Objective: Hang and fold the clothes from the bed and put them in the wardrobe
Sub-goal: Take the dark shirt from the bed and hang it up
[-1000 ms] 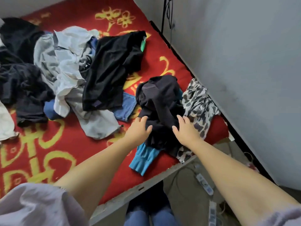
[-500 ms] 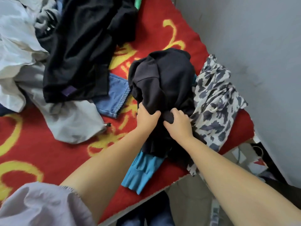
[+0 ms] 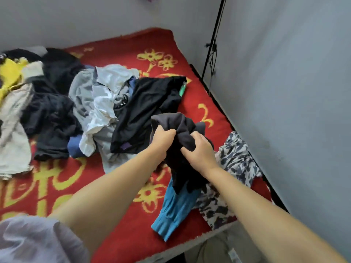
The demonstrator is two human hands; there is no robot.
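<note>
Both hands have lifted the dark grey garment [image 3: 180,128] up off the bed since half a second ago, when it still lay bunched on the red blanket [image 3: 117,202], and the view has tilted up to take in the far wall. Now the left hand [image 3: 161,138] grips a fistful of the dark fabric, fingers curled into it, and the right hand [image 3: 199,150] clutches the same garment just beside it, thumb and fingers closed round a fold. Its lower part hangs down between the forearms over a blue garment [image 3: 174,207], which lies on the blanket near the bed's front edge. A leopard-print piece [image 3: 237,164] lies to the right, close to the grey wall [image 3: 294,111]. Further back a black top [image 3: 144,111] is spread over a heap of white and grey clothes [image 3: 98,99], with more dark clothes [image 3: 49,114] and a yellow item [image 3: 9,76] at the left.
</note>
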